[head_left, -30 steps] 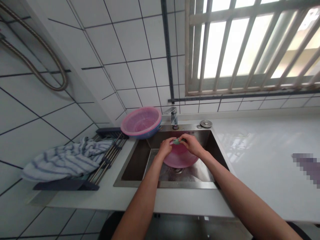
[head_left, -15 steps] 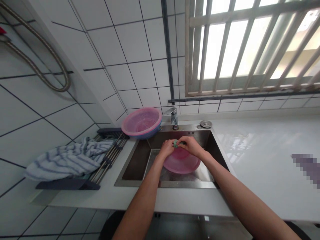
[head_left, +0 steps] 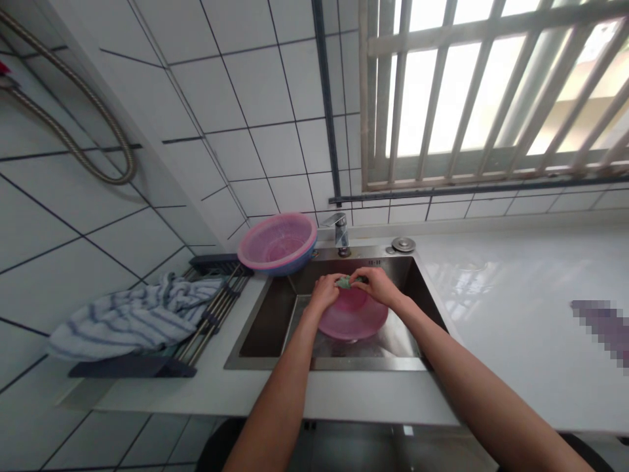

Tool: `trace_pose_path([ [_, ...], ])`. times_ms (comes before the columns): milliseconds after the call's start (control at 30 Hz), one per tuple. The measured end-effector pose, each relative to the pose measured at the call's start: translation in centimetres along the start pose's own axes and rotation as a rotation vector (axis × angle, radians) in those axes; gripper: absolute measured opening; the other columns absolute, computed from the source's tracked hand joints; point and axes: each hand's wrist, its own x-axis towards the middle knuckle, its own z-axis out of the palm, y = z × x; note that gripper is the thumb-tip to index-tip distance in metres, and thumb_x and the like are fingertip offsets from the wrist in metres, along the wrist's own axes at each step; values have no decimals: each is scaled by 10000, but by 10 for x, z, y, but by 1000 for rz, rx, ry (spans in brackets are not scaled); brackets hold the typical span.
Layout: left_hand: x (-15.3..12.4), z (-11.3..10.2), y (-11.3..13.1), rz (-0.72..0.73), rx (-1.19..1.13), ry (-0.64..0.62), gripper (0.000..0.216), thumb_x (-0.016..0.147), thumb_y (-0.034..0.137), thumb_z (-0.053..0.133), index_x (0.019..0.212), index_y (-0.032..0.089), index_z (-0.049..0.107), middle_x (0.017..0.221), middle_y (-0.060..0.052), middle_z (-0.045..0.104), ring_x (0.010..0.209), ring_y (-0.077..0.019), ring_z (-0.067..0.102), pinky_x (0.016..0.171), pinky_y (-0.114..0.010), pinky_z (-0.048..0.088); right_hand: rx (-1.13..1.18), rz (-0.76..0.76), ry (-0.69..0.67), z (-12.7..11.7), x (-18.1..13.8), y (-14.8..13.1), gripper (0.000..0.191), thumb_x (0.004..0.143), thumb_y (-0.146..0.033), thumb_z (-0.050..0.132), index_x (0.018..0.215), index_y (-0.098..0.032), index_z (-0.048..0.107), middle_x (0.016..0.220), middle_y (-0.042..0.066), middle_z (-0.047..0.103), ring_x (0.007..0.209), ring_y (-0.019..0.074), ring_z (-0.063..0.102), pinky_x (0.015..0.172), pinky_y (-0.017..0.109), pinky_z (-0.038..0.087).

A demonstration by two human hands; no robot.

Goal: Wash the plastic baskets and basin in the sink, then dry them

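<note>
Over the sink, both my hands hold a small, pale green, crumpled piece point(head_left: 344, 282); whether it is cloth or leaf I cannot make out. My left hand point(head_left: 326, 290) grips its left end with curled fingers. On the other side, my right hand point(head_left: 373, 283) pinches the right end between thumb and fingers. Directly below my hands a pink plastic basin point(head_left: 354, 322) rests in the steel sink point(head_left: 260, 328). My hands partly cover the basin's far rim, and its contents are hard to see.
A pink basin stacked in a blue one point(head_left: 278, 242) sits at the sink's back left corner, beside the faucet point(head_left: 342, 235). A round metal drain stopper point(head_left: 403, 244) lies behind the sink. Left, a striped towel point(head_left: 142, 318) covers part of a roll-up rack point(head_left: 212, 318). White counter point(head_left: 506, 328) extends right.
The green piece now looks more stretched out sideways between my hands. The pink basin in the sink has shifted slightly left. The camera view has moved a little.
</note>
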Motion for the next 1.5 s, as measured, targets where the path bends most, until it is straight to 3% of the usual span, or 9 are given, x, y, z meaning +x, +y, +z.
trace_pose_path([
  [133, -1, -13, -10, -85, -70, 182, 590, 828, 9, 496, 1292, 283, 736, 1344, -5, 725, 1274, -215, 648, 1127, -305, 437, 34, 142, 113, -11, -1, 25, 75, 878, -274, 722, 902, -230, 778, 864, 10, 774, 733, 181, 664, 722, 265, 458],
  [233, 0, -14, -15, -164, -168, 239, 530, 859, 40, 498, 1258, 280, 750, 1323, -3, 736, 1240, -212, 665, 1089, -299, 469, 59, 191, 187, -15, -1, 42, 120, 863, -327, 722, 899, -225, 774, 832, 14, 763, 693, 180, 631, 687, 267, 450],
  [367, 4, -10, -18, -193, -220, 193, 367, 916, 178, 573, 1228, 241, 758, 1260, -49, 764, 1157, -233, 701, 1019, -303, 513, 73, 216, 237, -15, -2, 44, 130, 856, -325, 700, 896, -215, 756, 816, 14, 745, 698, 180, 620, 686, 270, 444],
  [433, 4, -8, -19, -172, -170, 165, 408, 884, 207, 645, 1281, 241, 730, 1308, -57, 741, 1185, -244, 689, 1057, -319, 498, 85, 184, 223, -13, -1, 38, 106, 864, -285, 668, 893, -211, 738, 874, 21, 756, 758, 187, 650, 738, 278, 461],
  [533, 4, -2, -19, -76, -114, 100, 574, 821, 116, 666, 1377, 255, 674, 1413, -46, 681, 1288, -245, 638, 1145, -334, 443, 101, 117, 146, -8, -1, 29, 102, 867, -225, 633, 903, -211, 727, 947, 33, 771, 864, 201, 688, 823, 294, 478],
  [667, 4, 8, -21, 37, -120, 5, 684, 809, -30, 506, 1405, 268, 659, 1452, -17, 651, 1361, -204, 589, 1194, -323, 399, 115, 85, 77, -4, -1, 23, 123, 869, -192, 628, 926, -210, 736, 963, 42, 777, 903, 206, 704, 856, 301, 488],
  [900, 5, 8, -20, 58, -115, 40, 793, 738, -61, 538, 1463, 252, 609, 1500, -30, 609, 1391, -212, 563, 1206, -318, 386, 143, 38, 1, -5, -1, 19, 98, 886, -203, 655, 918, -204, 748, 963, 36, 781, 854, 188, 695, 813, 276, 487],
  [1300, 2, 5, -5, 82, -41, -62, 576, 867, 27, 506, 1334, 291, 717, 1376, -28, 705, 1315, -221, 626, 1142, -308, 433, 36, -58, -38, 0, 0, 5, 141, 908, -187, 694, 991, -248, 790, 999, 34, 785, 911, 195, 720, 859, 279, 498],
  [1500, -2, -5, -7, 13, -12, 13, 629, 833, 5, 487, 1354, 281, 705, 1388, -29, 698, 1312, -243, 628, 1145, -338, 433, 39, 35, 21, -7, -1, 11, 102, 893, -217, 719, 956, -241, 796, 962, 24, 795, 884, 203, 730, 829, 285, 502],
])
